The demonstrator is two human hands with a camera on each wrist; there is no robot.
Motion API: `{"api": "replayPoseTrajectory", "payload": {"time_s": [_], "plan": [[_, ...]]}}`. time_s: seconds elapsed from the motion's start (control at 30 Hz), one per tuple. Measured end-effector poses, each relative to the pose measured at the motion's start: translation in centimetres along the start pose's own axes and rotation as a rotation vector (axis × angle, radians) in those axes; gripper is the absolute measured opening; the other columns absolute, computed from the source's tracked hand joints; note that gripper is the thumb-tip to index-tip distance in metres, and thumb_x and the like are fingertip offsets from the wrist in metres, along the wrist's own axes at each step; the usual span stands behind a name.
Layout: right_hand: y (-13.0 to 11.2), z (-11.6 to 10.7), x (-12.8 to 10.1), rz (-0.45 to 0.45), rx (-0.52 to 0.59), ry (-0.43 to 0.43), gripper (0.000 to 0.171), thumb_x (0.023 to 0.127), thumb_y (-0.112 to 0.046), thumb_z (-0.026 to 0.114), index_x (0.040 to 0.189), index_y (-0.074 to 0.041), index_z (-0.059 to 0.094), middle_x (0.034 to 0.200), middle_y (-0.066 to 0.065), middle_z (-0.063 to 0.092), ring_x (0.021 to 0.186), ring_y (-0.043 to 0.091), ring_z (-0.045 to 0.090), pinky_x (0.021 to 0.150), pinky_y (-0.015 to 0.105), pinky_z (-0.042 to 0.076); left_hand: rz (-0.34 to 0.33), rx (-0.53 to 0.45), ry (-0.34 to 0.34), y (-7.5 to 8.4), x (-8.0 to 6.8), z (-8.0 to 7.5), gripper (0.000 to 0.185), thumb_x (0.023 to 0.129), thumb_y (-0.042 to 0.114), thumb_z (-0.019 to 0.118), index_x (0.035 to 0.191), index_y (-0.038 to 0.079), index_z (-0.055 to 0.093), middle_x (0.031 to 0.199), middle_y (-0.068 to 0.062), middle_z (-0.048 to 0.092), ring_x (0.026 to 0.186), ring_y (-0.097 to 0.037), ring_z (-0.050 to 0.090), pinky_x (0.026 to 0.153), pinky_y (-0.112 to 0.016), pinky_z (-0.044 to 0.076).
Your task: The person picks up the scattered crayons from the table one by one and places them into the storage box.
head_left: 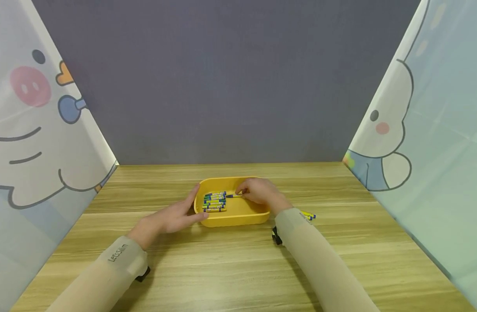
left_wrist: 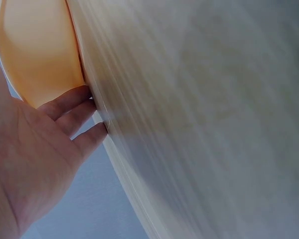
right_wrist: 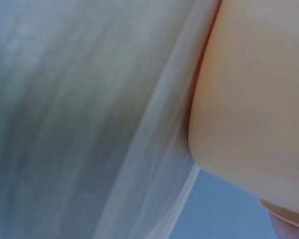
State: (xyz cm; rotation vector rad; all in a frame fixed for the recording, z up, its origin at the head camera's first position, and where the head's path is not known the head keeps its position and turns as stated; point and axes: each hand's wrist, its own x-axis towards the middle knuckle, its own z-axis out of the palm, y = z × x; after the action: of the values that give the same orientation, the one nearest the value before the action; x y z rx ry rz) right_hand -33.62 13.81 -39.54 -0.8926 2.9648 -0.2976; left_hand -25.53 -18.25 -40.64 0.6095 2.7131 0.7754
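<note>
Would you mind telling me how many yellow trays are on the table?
1. The tray sits mid-table, with the left hand against its left side and the right hand over it, pinching a crayon. None seems hidden.

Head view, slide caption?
Left hand steadies yellow tray; right hand pinches a crayon beside the row.

A yellow tray (head_left: 238, 216) sat mid-table; wrapped crayons (head_left: 214, 202) were stacked in its left half.
</note>
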Motion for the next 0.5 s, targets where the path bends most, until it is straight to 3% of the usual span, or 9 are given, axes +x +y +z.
{"api": "replayPoseTrajectory", "payload": {"time_s": [0.3,0.5], "plan": [[-0.24,-0.32,-0.03,-0.015,0.088,0.027,0.029,0.108,-0.017,0.071,0.135,-0.022,0.079,0.129,0.000,0.078,0.119,0.022,0.072,0.111,0.047,0.056,-0.017,-0.005,-0.004,-0.13,-0.20,-0.09,0.113,0.105,0.076,0.054,0.176,0.026,-0.019,0.179,-0.026,0.028,0.160,-0.045,0.041,0.129,-0.064,0.035],[0.24,-0.79,-0.19,0.005,0.296,0.082,0.030,0.109,-0.017,0.069,0.138,-0.018,0.078,0.121,0.002,0.076,0.103,0.021,0.067,0.097,0.043,0.057,-0.025,-0.012,-0.009,-0.04,-0.07,-0.10,0.115,0.104,0.077,0.054,0.176,0.026,-0.019,0.178,-0.026,0.029,0.160,-0.045,0.042,0.129,-0.064,0.035]]}}
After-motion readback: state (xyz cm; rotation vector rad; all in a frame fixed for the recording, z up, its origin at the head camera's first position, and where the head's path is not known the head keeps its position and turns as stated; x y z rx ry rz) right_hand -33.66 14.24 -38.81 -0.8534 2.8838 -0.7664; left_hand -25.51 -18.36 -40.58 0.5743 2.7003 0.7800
